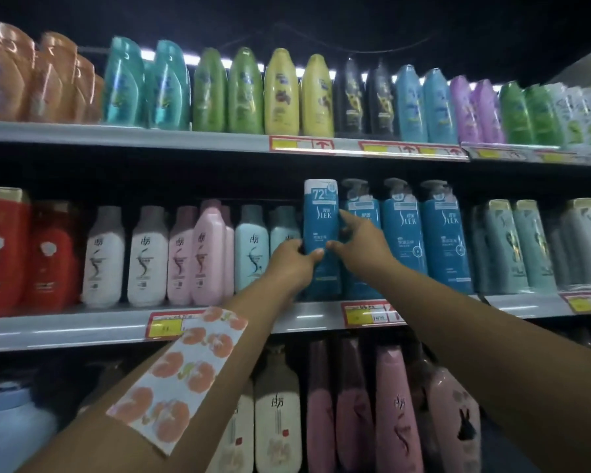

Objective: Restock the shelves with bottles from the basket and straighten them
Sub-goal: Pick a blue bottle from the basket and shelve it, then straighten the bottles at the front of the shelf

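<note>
A: Near first. What's at the bottom?

B: Two bare forearms reaching up, a peach-print patch [181, 377] stuck on the left one. Behind them the lowest shelf: pink bottles [394, 411] and cream bottles [277, 421], blurry.

A: Hands?

B: Both on the middle shelf [82, 327]. Left hand [292, 259] has its grip closed round the lower body of a blue bottle with a white cap [321, 213], thumb across the front. Right hand [359, 238] touches the same bottle's right side, forefinger stretched up along the edge, thumb near the front. Can't tell if it really clamps; looks more like steadying.

A: So where's the task's thing?

B: That blue bottle stands upright, or nearly, at the left end of the blue pump bottles [422, 233], just beside the pale blue-green ones [253, 247]. Base is hidden by the wrist, so can't say if it's set down.

A: Progress?

B: My guess: mid-placement or squaring up this one. Middle row reads full and mostly fronted, though a pink bottle [212, 250] sits forward of its neighbours. Basket isn't in view, so what's left is unknown.

A: Far?

B: Top shelf [123, 136], coloured bottles from orange through green [244, 93] and yellow to purple, upright, price tags [301, 144] below. Looks stocked.
</note>
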Motion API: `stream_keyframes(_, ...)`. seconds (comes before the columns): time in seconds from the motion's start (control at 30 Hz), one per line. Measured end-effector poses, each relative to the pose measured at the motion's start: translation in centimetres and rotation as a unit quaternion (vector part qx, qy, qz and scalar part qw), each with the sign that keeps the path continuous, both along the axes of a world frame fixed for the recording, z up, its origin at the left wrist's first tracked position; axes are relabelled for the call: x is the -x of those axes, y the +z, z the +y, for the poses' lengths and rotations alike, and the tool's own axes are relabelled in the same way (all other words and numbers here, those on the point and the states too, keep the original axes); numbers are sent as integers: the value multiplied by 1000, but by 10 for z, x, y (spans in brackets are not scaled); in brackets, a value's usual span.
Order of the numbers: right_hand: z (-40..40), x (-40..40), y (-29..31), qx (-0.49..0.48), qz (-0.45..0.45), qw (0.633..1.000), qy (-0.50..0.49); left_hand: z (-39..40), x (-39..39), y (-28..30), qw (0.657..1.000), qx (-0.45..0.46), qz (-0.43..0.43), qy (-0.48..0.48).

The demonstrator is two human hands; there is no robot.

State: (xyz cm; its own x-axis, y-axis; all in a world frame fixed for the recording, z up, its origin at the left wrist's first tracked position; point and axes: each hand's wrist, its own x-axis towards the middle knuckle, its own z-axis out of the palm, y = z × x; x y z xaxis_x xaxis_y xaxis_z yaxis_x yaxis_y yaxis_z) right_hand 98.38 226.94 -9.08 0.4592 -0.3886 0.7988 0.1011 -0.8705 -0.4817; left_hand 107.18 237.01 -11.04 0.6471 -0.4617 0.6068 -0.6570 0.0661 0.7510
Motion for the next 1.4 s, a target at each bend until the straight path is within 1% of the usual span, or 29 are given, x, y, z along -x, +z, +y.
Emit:
stream_keyframes(0.13, 3, -5, -7, 5, 16, 999, -39, -1, -4, -8, 1000, -8, -1, 12)
stream_keyframes(0.23, 6, -2, -13, 9, 19, 998, -62, 0, -3, -8, 999, -20, -17, 20)
stream_keyframes(0.37, 8, 7, -22, 3, 27, 998, -59, 6, 5, -8, 998, -32, -34, 31)
stream_keyframes(0.47, 16, 18, -28, 5, 48, 997, -52, 17, 15, -13, 998, -24, -40, 34)
stream_keyframes(0.57, 25, 34, -42, 38, 62, 996, -60, 38, 34, -26, 991, -18, -106, 83)
stream_keyframes(0.63, 33, 47, -59, 73, 74, 993, -58, 55, 46, -44, 977, -43, -166, 129)
stream_keyframes(0.7, 40, 60, -85, 101, 101, 988, -61, 72, 57, -71, 952, -103, -234, 170)
stream_keyframes(0.77, 48, 72, -116, 130, 136, 979, -75, 89, 67, -102, 914, -167, -301, 213)
stream_keyframes(0.83, 57, 84, -146, 152, 177, 968, -93, 106, 77, -133, 879, -221, -338, 252)
stream_keyframes(0.9, 69, 97, -174, 161, 224, 955, -109, 121, 85, -163, 861, -266, -341, 266)
stream_keyframes(1.0, 88, 115, -216, 161, 284, 939, -107, 142, 99, -213, 849, -316, -333, 260)
stream_keyframes(1.1, 104, 133, -262, 166, 320, 928, -100, 163, 113, -267, 849, -342, -323, 242)
stream_keyframes(1.17, 112, 143, -294, 167, 334, 923, -94, 177, 119, -303, 842, -362, -323, 236)
stream_keyframes(1.3, 122, 159, -363, 154, 379, 910, -62, 203, 133, -374, 815, -427, -314, 236)
stream_keyframes(1.4, 129, 171, -419, 139, 417, 897, -47, 216, 144, -431, 793, -479, -308, 217)
